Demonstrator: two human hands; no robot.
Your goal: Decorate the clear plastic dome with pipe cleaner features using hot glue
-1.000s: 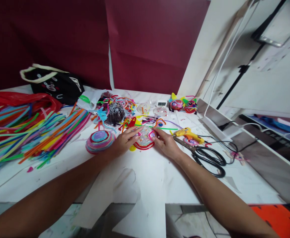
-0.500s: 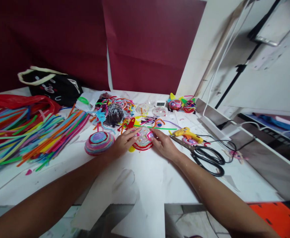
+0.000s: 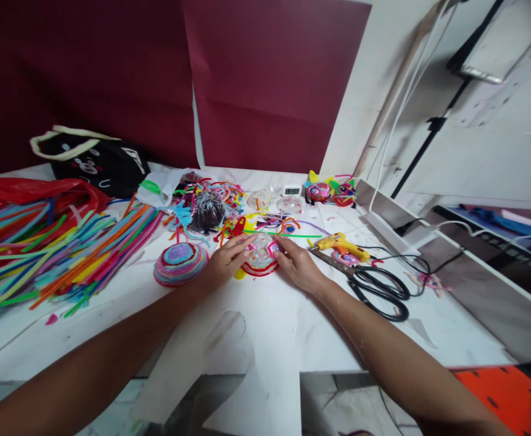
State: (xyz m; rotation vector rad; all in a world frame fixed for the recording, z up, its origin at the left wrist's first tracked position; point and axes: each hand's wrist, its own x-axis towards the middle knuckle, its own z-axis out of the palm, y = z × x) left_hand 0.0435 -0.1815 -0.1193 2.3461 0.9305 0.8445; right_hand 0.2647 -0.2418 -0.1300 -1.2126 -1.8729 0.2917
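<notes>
Between my two hands, on the white table, sits a clear plastic dome [image 3: 262,257] with a red fuzzy pipe-cleaner edge along its near side. My left hand [image 3: 229,260] grips its left side, fingertips at a small pink and white piece. My right hand [image 3: 298,261] grips the right side, fingers on a pink and white diamond-shaped piece [image 3: 273,247] with a purple middle. Fingers partly cover both pieces. Left of my left hand rests a dome coiled in striped pipe cleaners [image 3: 181,264]. A yellow glue gun [image 3: 343,247] and black-handled scissors [image 3: 378,284] lie to the right.
Bundles of coloured pipe cleaners [image 3: 97,254] spread over the left side, with a black bag [image 3: 97,160] behind. A tangled pile [image 3: 211,206], a small digital clock [image 3: 292,191] and finished colourful pieces [image 3: 331,192] stand at the back. A cable tray [image 3: 428,242] borders the right.
Both hands stay at the dome with almost the same hold. The whole view has shifted very slightly.
</notes>
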